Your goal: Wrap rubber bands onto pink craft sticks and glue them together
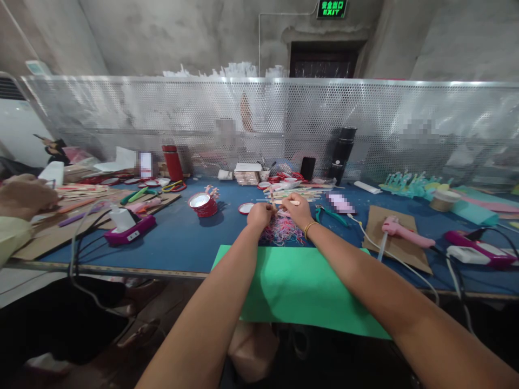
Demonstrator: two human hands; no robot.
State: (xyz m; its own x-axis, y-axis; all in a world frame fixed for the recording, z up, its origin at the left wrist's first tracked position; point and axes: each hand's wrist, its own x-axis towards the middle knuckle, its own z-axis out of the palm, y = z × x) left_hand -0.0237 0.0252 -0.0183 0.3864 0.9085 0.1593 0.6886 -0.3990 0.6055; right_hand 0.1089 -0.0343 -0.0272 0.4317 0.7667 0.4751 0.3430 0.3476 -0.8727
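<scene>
The left hand's fingertips are obscured and its grip cannot be told; by the right hand (299, 213), a pale stick (296, 203) is pinched, beside partly covered multicoloured strands (284, 230).

left hand (259, 217): fingertips obscured, anything pinched there too small to tell. right hand (299, 212): covers part of pale stick (295, 203). thread tangle (284, 232) partly behind right hand, strands blurring together. phone screen (339, 202) pixelated. co-worker's hand (24, 197) cut off by left edge. green sheet (300, 286) partly under forearms (211, 302).
</scene>
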